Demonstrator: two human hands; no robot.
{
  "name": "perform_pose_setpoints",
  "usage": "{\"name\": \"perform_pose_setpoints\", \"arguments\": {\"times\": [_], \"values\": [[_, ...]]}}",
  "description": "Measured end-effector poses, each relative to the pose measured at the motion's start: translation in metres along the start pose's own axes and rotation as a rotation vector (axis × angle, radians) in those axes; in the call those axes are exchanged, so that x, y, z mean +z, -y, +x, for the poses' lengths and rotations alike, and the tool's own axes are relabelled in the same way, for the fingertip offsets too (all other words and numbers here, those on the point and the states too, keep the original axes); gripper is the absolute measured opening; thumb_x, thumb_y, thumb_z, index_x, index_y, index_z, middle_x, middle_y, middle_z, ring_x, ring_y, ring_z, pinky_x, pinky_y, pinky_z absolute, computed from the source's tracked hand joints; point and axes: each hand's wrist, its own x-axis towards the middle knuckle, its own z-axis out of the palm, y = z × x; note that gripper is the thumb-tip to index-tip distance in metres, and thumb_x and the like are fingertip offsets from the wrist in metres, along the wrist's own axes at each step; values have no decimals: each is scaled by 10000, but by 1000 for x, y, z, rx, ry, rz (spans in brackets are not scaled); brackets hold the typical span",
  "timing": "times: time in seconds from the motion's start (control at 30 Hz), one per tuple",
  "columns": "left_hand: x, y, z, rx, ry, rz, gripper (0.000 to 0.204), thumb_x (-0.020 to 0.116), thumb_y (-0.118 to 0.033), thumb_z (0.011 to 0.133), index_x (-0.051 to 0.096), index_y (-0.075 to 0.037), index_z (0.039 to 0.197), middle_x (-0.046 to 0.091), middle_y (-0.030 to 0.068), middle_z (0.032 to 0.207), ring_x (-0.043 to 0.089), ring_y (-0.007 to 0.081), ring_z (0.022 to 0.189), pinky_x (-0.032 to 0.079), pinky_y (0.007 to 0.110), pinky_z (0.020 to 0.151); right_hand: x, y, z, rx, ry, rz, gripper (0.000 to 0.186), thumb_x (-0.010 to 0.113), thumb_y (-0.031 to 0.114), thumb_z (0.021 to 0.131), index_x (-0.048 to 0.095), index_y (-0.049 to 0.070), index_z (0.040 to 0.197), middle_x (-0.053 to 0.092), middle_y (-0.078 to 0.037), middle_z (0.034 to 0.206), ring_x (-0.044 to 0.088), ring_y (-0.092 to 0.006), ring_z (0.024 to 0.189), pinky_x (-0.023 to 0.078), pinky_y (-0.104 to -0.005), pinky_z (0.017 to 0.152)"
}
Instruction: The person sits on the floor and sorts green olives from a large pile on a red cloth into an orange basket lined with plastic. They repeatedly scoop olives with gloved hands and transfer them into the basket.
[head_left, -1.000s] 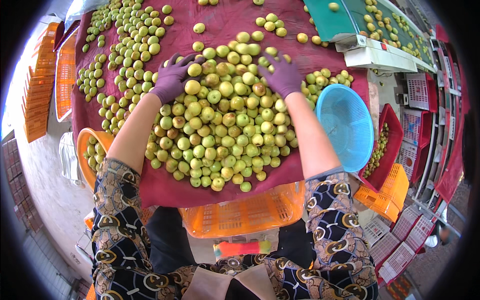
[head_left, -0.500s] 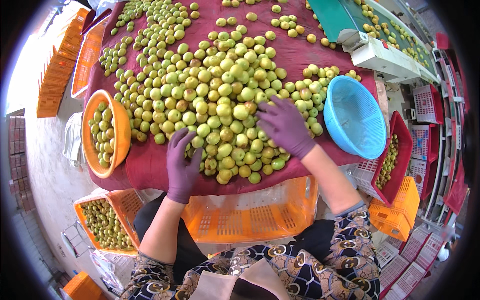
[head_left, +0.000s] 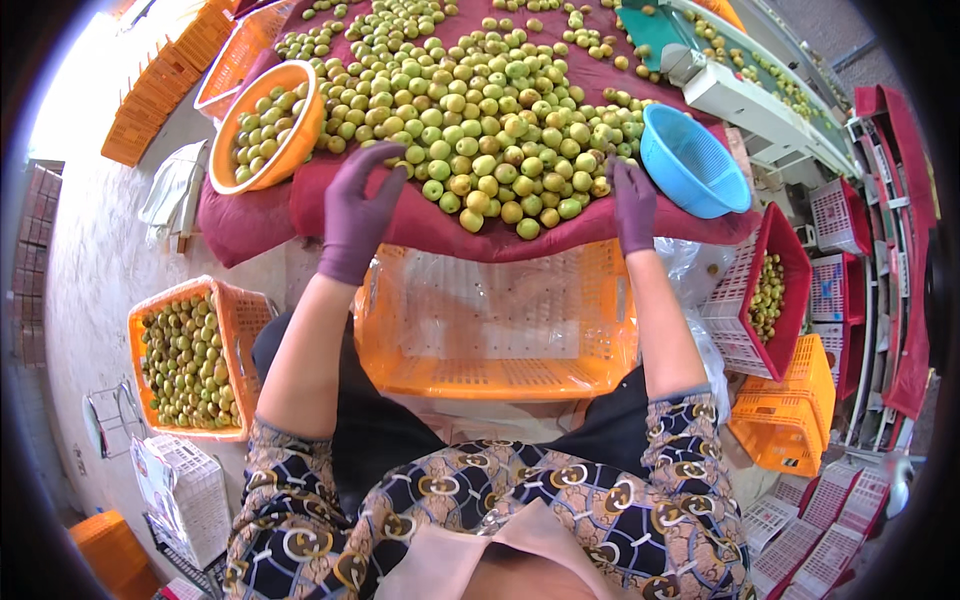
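A heap of round green-yellow fruits with brown patches, like jujubes (head_left: 480,120), lies on a dark red cloth (head_left: 440,225). At the heap's near left edge is my left hand (head_left: 358,215) in a purple glove, fingers curved and thumb apart, with nothing in it. My right hand (head_left: 634,207), gloved alike, is at the heap's right edge beside a blue plastic basket (head_left: 695,165); its fingers point away from me, slightly apart, next to the fruits. An orange basket (head_left: 310,125) holding similar fruits stands to the left on the cloth.
Below the table edge, between my knees, sits an orange crate (head_left: 490,375) with a clear plastic liner. A fruit-filled crate (head_left: 240,425) stands at left, and a red-lined one (head_left: 790,300) at right. A green conveyor (head_left: 650,35) with a white frame runs at the far right.
My view has tilted down, showing more of the lined crate. Both hands have drawn back to the near sides of the heap; the right one has left the fruits' middle.
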Motion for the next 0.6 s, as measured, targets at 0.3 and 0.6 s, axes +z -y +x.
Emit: {"name": "perform_pose_setpoints", "arguments": {"times": [0.3, 0.6], "values": [[15, 39, -24, -500, 101, -383, 225, 697, -126, 908, 735, -28, 1106, 737, 34, 1016, 646, 107, 957, 500, 254, 880, -31, 30, -6, -60, 262, -476, 250, 610, 253, 940, 745, 113, 1098, 716, -188, 1054, 689, -354, 976, 535, -401, 856], [12, 37, 18, -432, 108, -478, 241, 678, -85, 933, 698, 1, 1158, 712, 46, 1105, 650, 110, 1023, 502, 255, 931, 58, 11, 102, -338, 281, -647, 303, 603, 208, 922, 699, 162, 1205, 688, -153, 1186, 656, -353, 1079, 516, -428, 946]]}}
